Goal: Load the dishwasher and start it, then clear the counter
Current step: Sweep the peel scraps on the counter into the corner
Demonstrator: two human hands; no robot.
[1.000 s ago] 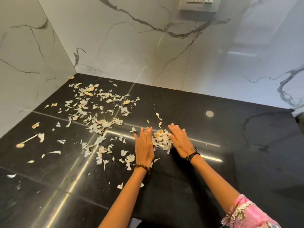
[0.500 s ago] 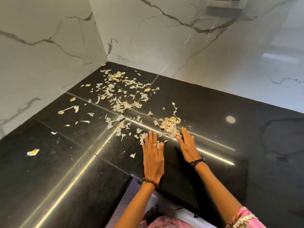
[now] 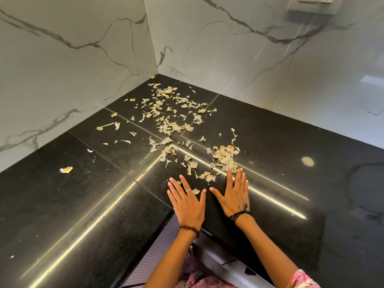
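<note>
— What's changing with the hands?
— Both are sliding back toward the counter's [image 3: 68, 215] edge, flat; the left hand [image 3: 187, 202] and right hand [image 3: 232, 196] are leaving the pile [image 3: 224, 156] of peels behind.

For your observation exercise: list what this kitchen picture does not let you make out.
- Dishwasher: nowhere in the head view.
- Wall socket: cut by the top edge.
- Peel scraps: what they came from, too small to tell.
- Counter under left hand and right hand: covered.
</note>
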